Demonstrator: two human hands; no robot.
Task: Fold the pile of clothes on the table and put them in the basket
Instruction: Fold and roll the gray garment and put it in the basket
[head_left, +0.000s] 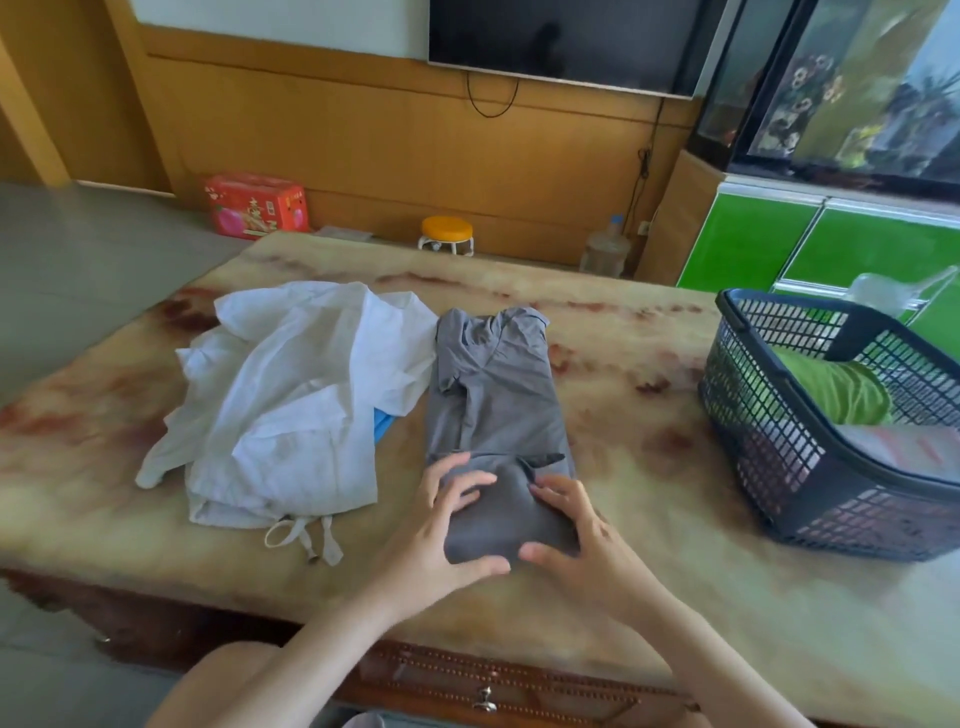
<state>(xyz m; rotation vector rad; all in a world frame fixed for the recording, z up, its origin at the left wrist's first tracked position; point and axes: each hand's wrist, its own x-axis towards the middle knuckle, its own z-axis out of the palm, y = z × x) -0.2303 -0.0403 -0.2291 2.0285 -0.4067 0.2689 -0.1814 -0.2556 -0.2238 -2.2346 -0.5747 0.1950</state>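
Head view takes in the beige, red-veined stone-topped table (649, 597) on which all the work lies. At its right end stands the dark plastic lattice basket (769, 447), well apart from the clothes on the table top.

A crumpled white cotton garment with tie strings (291, 395) sprawls left of centre, unfolded.

Just beside it, touching its right edge, lies the grey collared shirt (498, 395). It is narrowed into a long strip, with its long axis running from the person to the far side of the table. The collar points away and the hem end is doubled over nearest the body.

A folded lime-green garment (841, 395) already sits inside the basket, so at least one piece appears finished.

The left hand (447, 519) and right hand (566, 525) both clasp the shirt's doubled near end, fingers curved over the top and thumbs at the near edge.

A small blue cloth (382, 423) peeks from under the white garment.

By my reckoning the task is partly done: the grey shirt is mid-fold, and the white and blue pieces wait.
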